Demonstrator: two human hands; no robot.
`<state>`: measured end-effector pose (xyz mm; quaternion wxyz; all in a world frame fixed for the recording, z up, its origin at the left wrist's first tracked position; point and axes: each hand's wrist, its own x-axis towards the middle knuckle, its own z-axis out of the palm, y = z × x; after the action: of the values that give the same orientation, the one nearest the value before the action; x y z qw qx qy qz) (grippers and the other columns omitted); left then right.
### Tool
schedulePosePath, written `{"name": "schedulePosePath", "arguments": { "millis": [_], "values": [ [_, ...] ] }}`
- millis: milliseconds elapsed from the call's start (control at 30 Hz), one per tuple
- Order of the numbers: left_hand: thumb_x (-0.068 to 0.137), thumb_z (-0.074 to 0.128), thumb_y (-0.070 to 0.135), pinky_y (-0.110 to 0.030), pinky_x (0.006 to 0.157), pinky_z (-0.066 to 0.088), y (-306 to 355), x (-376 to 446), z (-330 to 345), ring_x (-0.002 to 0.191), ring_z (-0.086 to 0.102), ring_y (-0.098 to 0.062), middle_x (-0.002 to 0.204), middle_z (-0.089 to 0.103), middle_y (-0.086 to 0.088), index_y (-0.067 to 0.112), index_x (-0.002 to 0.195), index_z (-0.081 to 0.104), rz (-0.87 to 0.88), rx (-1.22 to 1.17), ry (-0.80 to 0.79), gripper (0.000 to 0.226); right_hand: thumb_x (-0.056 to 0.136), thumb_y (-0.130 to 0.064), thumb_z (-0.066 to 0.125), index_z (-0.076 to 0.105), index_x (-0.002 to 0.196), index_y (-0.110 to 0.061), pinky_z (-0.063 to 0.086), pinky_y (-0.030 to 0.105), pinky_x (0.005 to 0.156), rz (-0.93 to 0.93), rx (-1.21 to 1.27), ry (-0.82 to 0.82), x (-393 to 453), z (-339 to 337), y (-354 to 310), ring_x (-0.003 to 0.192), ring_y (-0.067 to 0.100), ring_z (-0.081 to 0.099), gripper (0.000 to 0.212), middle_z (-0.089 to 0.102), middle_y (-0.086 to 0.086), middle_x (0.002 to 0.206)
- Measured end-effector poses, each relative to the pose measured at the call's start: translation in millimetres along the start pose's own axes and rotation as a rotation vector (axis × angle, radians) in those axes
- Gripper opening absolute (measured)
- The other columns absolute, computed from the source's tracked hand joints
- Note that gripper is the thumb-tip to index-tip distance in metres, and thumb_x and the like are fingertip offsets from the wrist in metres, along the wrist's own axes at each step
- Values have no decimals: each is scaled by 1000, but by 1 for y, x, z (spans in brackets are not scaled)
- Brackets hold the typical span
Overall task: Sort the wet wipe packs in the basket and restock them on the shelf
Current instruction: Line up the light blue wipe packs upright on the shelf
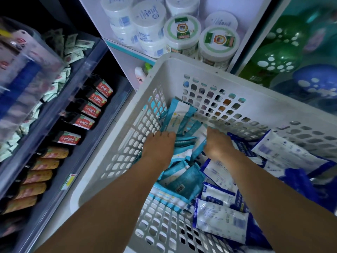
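A: What is seen from the head view?

B: A white basket [175, 70] is seen from above. Teal wet wipe packs [182, 114] are bunched at its left, and blue-and-white packs [220, 218] are heaped at its right, so a split by colour seems underway.

A: How are the hands placed?

B: The left hand [158, 147] and right hand [217, 143] are pressed on either side of the teal stack, probably so that it can be squared and lifted as one bundle. The fingers are buried among the packs; whether they are clenched cannot be told.

A: And the shelf?

B: A white shelf [127, 50] carrying round tubs [182, 33] is seen beyond the basket.
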<state>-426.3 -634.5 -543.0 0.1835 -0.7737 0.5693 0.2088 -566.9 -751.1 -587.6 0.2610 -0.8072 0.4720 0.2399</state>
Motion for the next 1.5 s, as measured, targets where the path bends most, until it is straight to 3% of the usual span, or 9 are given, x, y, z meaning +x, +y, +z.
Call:
{"name": "schedulePosePath", "arguments": {
  "millis": [233,467,600,733,933,1067,1233,1333,1500],
  "values": [
    [84,64,18,-36,108,26,-5,-4,6,129,36,-27,141,37,-8,14,145,20,23,-19,-16,76,81,-40,71,21,148,-6,22,44,114,43,-38,65,16,6,-2,141,36,22,91,23,20,153],
    [86,64,20,-33,107,27,-7,-7,1,129,38,-24,142,41,-5,17,146,25,15,-62,10,71,86,-16,69,61,113,-8,48,35,85,-45,188,166,14,8,-12,108,29,54,29,43,14,130],
    [86,65,24,-32,105,28,-9,-12,0,125,41,-24,136,47,-3,20,141,33,16,-132,17,64,92,-15,61,62,99,-11,45,29,66,-87,352,172,6,3,-13,86,23,59,8,61,6,96],
    [86,64,31,-35,98,41,-9,-22,-13,119,46,-24,133,47,-2,22,138,38,22,-347,31,59,96,-25,57,54,96,-17,33,26,51,-100,686,199,-11,-15,-10,56,10,42,8,46,-6,66],
    [81,71,27,-28,98,41,-8,-50,-47,133,37,-19,157,5,3,21,127,42,130,-575,135,55,97,-22,53,63,91,-43,53,46,77,-181,993,89,-59,-55,-8,84,27,64,25,70,-1,97],
    [74,74,17,-38,78,53,-10,-80,-79,95,58,-19,111,52,-1,32,113,31,80,-714,182,60,97,-30,52,69,91,-45,49,51,96,-239,1081,19,-96,-87,-20,102,17,66,24,72,-10,103],
    [71,72,35,-36,83,50,-33,-131,-123,97,54,-19,108,51,0,37,134,26,-70,-669,289,79,89,-52,56,62,86,-58,40,31,101,-371,1021,-73,-148,-137,-52,114,2,52,9,58,-31,98],
    [72,72,40,-29,83,46,-56,-173,-151,95,47,-15,99,42,2,32,127,46,-120,-662,367,62,78,-27,73,49,113,-46,46,8,75,-600,843,-184,-191,-166,-89,98,-12,58,46,61,-24,108],
    [64,78,41,-25,87,47,-112,-255,-181,101,49,-12,97,60,6,33,118,55,-163,-825,528,58,66,-28,85,45,128,-32,50,20,79,-639,770,55,-238,-175,-174,95,-5,61,74,62,-15,112]
  ]
}}
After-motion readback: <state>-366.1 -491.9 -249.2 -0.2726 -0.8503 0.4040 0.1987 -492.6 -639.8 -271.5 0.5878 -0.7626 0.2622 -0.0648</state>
